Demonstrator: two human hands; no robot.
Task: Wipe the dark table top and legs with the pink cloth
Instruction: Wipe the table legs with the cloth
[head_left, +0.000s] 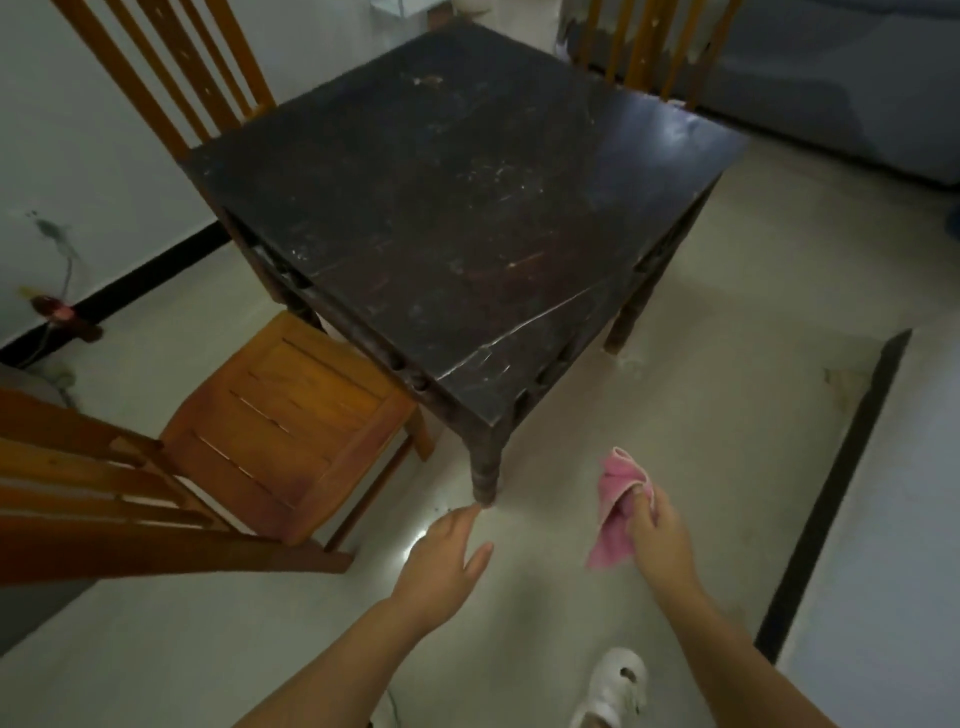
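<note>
right hand (660, 530) fingers pinch pink cloth (618, 506) | left hand (447, 556) spread, empty | nearest upright table leg (485, 470) just ahead-left of cloth

I look down on a dark square table (457, 208), its scuffed top streaked with pale scratches, standing on a pale tiled floor (649, 415). My right hand (660, 530) pinches a crumpled pink cloth (615, 506), held in the air just right of the table's near leg (485, 470). My left hand (441, 556) reaches forward, fingers straight, its fingertips seemingly at the foot of that leg. Wooden chairs flank the table: one (280, 415) at its left side, others behind. A white shoe (615, 686) shows below.
</note>
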